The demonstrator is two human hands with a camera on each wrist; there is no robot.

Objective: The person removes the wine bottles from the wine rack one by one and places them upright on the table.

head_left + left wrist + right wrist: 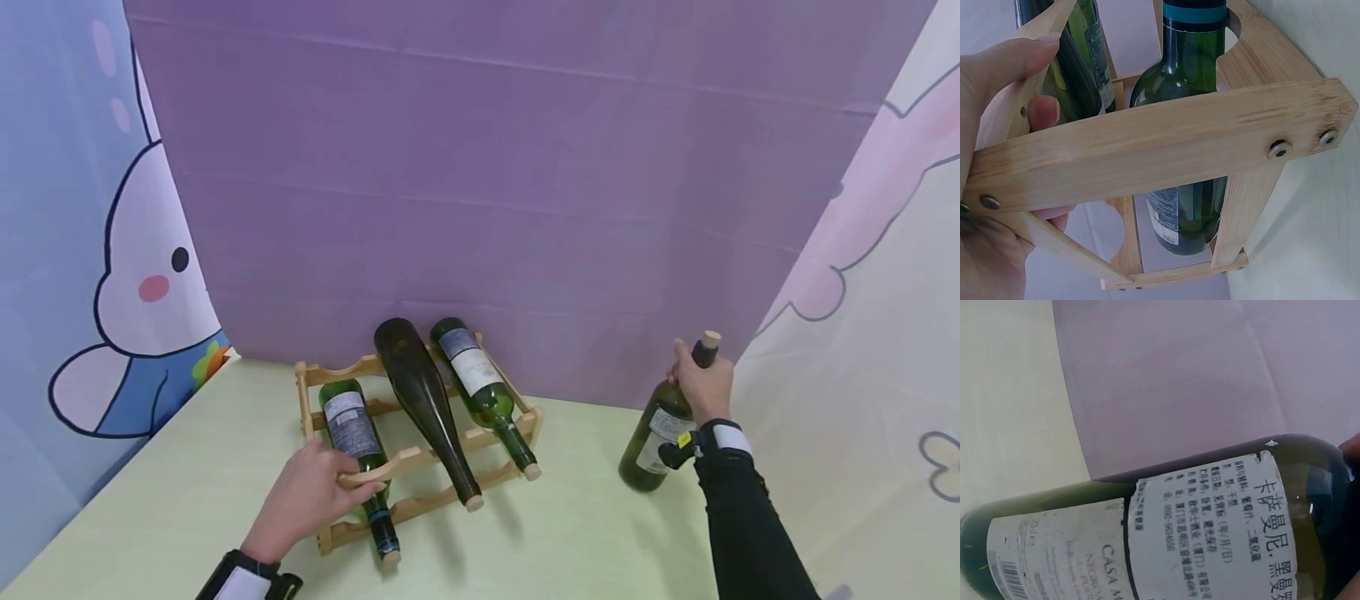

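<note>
A wooden wine rack (pixel 408 461) stands on the table toward the left, with three corked bottles lying in it, necks toward me. Two are green with labels, the left bottle (pixel 352 425) and the right bottle (pixel 474 367); the dark middle bottle (pixel 412 383) shows no label. My left hand (pixel 311 496) grips the left end of the rack's upper front rail; the left wrist view shows the thumb over the wood. Off to the right, my right hand (pixel 705 387) holds another corked wine bottle (pixel 656 437) by its neck, slightly tilted. Whether its base touches the table is unclear. White labels (pixel 1210 531) cover its side.
The pale table (pixel 585 517) runs between the rack and the bottle at right. A purple cloth (pixel 480 167) hangs right behind the table's back edge. Cartoon-printed sheets, a blue sheet (pixel 45 292) on the left and a pale sheet (pixel 862 400) on the right, flank it.
</note>
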